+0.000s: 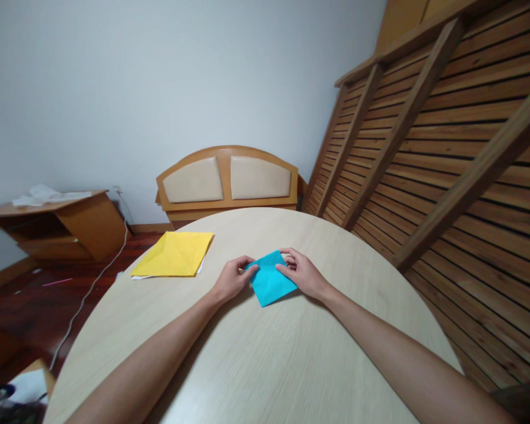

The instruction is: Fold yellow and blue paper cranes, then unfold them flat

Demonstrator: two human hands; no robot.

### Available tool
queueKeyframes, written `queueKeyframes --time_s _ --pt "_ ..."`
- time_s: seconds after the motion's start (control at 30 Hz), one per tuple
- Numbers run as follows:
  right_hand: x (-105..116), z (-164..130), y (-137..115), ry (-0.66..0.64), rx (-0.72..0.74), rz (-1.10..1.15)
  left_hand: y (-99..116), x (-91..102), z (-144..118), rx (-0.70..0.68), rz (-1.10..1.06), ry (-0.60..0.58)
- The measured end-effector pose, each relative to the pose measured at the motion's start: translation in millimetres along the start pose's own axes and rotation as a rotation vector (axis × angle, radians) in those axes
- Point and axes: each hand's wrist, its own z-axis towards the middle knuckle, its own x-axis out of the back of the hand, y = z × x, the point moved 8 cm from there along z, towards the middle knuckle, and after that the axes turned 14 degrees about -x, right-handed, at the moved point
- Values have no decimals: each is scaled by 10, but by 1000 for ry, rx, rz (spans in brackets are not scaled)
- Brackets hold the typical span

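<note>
blue paper (270, 280): a folded sheet, kite-like in outline, was laid flat near the middle of the tabletop (265, 365), one corner pointed toward the person. It was kept flat, apparently so a crease could be pressed.
left hand (233, 278): was placed at the paper's left corner; the corner was pinched between thumb and fingertips, so the grip was closed on the blue paper. The wrist was rested on the tabletop, likely for steadiness.
right hand (301, 272): was placed on the paper's right and far edge, fingers curled over and pressed down on it. The grip was closed on the blue paper, by pressing more than by pinching; the fingertips were partly hidden.
both forearms: were stretched across the tabletop from the near edge, the paper being held between the two hands.
yellow paper (174, 254): a larger creased sheet was left at the far left edge of the tabletop, well apart from the hands, untouched. A white sheet (199, 268) was seen peeking out under it.
tabletop: round, pale wood.
headboard (227, 179): was stood against the wall beyond the tabletop.
slatted frame (446, 147): wooden, was leaned against the wall at the right.
low cabinet (57, 227): was seen at far left on the floor, with white stuff on top; a cable (92, 288) was trailed across the floor beside it.
</note>
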Motion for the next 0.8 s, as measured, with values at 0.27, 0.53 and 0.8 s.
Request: queueKeyframes --time_s 0.27,0.53,0.8 --pt "-135 -31 27 -135 -13 26 -33 8 5 -7 24 -2" --pt "-68 -37 -44 -42 33 -153 -2 -79 -15 -50 9 -89" --pt "-74 -73 -107 -52 68 -263 -11 -41 -14 -28 -1 -56"
